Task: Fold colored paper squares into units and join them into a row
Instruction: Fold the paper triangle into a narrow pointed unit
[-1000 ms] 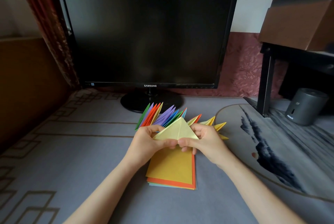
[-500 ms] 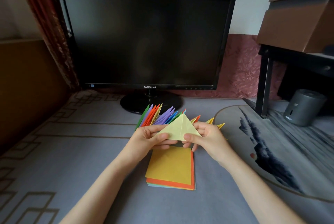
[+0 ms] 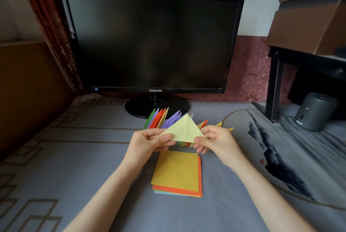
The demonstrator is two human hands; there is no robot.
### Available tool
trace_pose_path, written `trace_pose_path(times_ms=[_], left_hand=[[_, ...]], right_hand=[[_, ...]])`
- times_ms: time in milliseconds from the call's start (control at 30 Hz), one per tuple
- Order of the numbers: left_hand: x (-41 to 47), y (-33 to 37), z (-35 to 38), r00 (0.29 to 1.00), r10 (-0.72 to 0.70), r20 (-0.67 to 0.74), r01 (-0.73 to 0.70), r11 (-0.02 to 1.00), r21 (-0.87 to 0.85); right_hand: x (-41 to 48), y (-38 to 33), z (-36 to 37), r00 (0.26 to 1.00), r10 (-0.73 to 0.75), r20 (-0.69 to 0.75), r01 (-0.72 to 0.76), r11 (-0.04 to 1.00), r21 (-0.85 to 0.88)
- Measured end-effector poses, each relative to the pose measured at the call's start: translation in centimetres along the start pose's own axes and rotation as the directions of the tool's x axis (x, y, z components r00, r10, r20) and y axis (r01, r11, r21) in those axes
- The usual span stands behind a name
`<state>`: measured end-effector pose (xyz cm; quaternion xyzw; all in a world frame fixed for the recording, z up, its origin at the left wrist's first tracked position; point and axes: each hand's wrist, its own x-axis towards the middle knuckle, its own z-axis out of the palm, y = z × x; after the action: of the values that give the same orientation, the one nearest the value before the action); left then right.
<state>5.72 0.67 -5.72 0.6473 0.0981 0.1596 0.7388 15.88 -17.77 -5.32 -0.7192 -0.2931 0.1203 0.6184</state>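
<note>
A pale yellow paper triangle [image 3: 182, 129] is held up above the desk, point upward, with a crease down its middle. My left hand [image 3: 149, 141] pinches its lower left corner and my right hand [image 3: 215, 141] pinches its lower right corner. Behind it stands a row of joined folded units [image 3: 162, 119] in green, purple, orange, yellow and blue, fanned out on the desk; its right part is partly hidden by the triangle and my right hand. Below my hands lies a stack of flat paper squares [image 3: 177, 172], yellow-orange on top, with orange and light blue edges showing.
A black monitor [image 3: 151, 41] on a round stand [image 3: 155, 106] fills the back of the grey patterned desk mat [image 3: 65, 157]. At the right are a black shelf leg [image 3: 273, 86], a brown box [image 3: 310, 22], a grey cylinder [image 3: 314, 112] and a round ink-painted mat [image 3: 280, 157].
Both hands have lifted the yellow triangle a little higher and flatter toward me; my fingers have slid from its middle base out to the two lower corners.
</note>
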Motion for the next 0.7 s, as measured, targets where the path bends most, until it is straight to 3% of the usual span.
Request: trace_pose_path(times_ms=[267, 533, 700], left_hand=[[-0.17, 0.28, 0.02, 0.998, 0.029, -0.061, -0.033, 0.997, -0.07], [-0.23, 0.43, -0.03, 0.997, 0.079, -0.013, -0.079, 0.991, -0.111], [-0.32, 0.74, 0.41, 0.998, 0.054, 0.029, -0.05, 0.989, -0.136]], right_hand=[[-0.15, -0.21, -0.26, 0.998, 0.001, 0.059, -0.006, 0.996, 0.09], [-0.3, -0.18, -0.39, 1.0, 0.015, 0.022, -0.017, 0.995, 0.102], [-0.49, -0.17, 0.46, 0.999, 0.033, -0.033, -0.026, 0.98, 0.197]])
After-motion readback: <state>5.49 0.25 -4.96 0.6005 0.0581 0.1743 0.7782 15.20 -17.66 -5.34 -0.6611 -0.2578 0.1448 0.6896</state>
